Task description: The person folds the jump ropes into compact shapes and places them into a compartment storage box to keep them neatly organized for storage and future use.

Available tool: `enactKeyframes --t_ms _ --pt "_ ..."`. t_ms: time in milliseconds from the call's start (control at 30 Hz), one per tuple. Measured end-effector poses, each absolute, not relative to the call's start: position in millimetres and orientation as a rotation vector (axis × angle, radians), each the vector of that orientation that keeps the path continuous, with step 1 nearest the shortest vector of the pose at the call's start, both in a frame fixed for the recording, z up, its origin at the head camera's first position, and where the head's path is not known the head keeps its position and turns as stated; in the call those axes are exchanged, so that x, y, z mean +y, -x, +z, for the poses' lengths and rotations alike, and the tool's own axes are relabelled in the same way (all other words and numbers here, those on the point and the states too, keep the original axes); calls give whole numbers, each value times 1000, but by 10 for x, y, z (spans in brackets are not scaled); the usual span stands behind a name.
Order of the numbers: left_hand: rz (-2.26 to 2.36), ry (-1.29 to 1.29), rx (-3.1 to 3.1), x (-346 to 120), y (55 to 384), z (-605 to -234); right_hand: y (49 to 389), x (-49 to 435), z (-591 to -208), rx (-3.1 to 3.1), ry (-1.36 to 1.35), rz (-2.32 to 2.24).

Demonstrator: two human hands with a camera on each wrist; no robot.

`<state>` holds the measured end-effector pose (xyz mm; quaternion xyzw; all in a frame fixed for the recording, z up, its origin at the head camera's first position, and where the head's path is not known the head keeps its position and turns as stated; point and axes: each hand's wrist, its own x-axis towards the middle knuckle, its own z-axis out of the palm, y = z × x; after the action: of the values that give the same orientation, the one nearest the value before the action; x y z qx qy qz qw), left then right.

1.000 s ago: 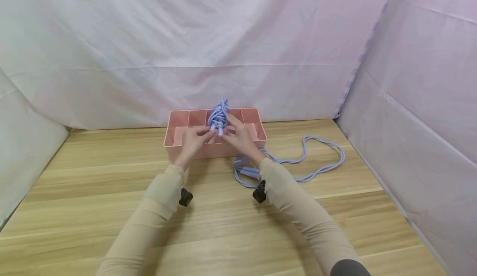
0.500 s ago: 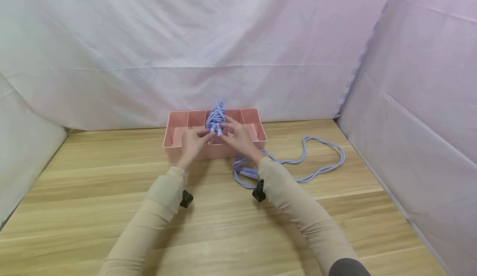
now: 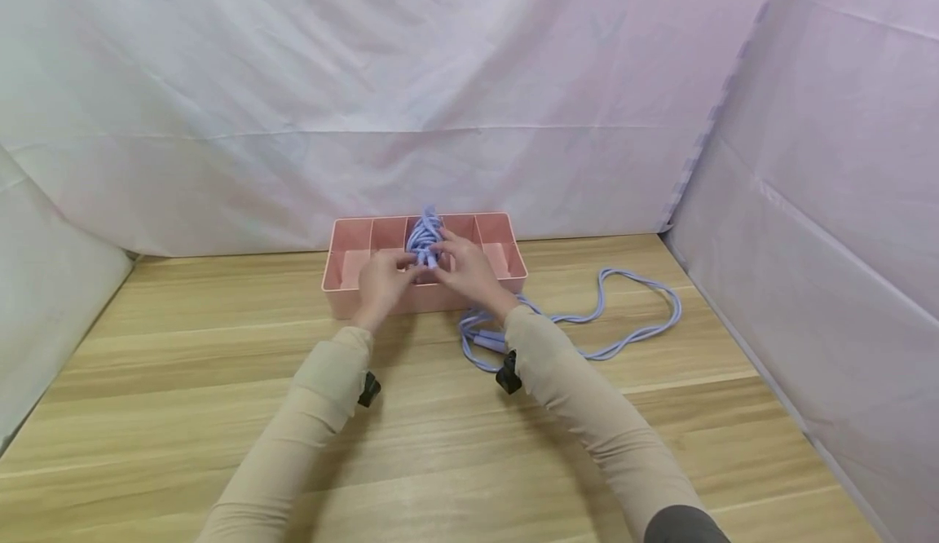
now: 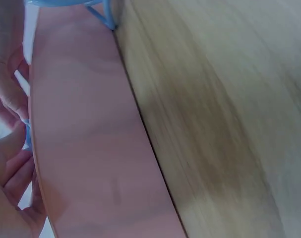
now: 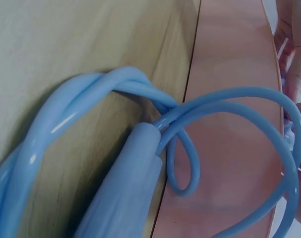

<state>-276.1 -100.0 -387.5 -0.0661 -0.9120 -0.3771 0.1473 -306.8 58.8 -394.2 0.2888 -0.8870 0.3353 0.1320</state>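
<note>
Beige sleeve (image 3: 587,421) overlaps one loose blue cord (image 5: 61,109), two handles (image 5: 123,188), near pink divided tray (image 3: 433,298). Left hand (image 3: 383,280), right hand (image 3: 471,271) pinch one blue cord-bundle (image 3: 423,237).

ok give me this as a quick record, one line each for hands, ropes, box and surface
left hand: fingertips pinch the bundled rope
right hand: fingers on the bundle's right side
bundled rope: blue, in or just over the middle compartment
loose rope: blue, uncoiled, its handles side by side
box: pink, divided
surface: wood-grain table
</note>
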Motion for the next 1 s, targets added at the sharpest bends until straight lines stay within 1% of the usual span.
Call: enactKeyframes --t_ms 267,433,633,767,1000 --pt "-1093 172 -2613 -1027 2706 -3843 2975 603 -3886 -2606 -803 968" --pt "-956 311 -2618 -1106 2580 -3823 2870 671 -3853 -2581 -843 932" --pt "-721 419 -2716 -1212 2408 -3843 2729 775 -3873 -2641 -868 665" --pt "-618 434 -2768 -1253 2328 -3854 2653 811 -3875 -2671 -869 503" --pt "-480 451 -2785 -1266 2205 -3916 2529 882 -3865 -2682 -851 347"
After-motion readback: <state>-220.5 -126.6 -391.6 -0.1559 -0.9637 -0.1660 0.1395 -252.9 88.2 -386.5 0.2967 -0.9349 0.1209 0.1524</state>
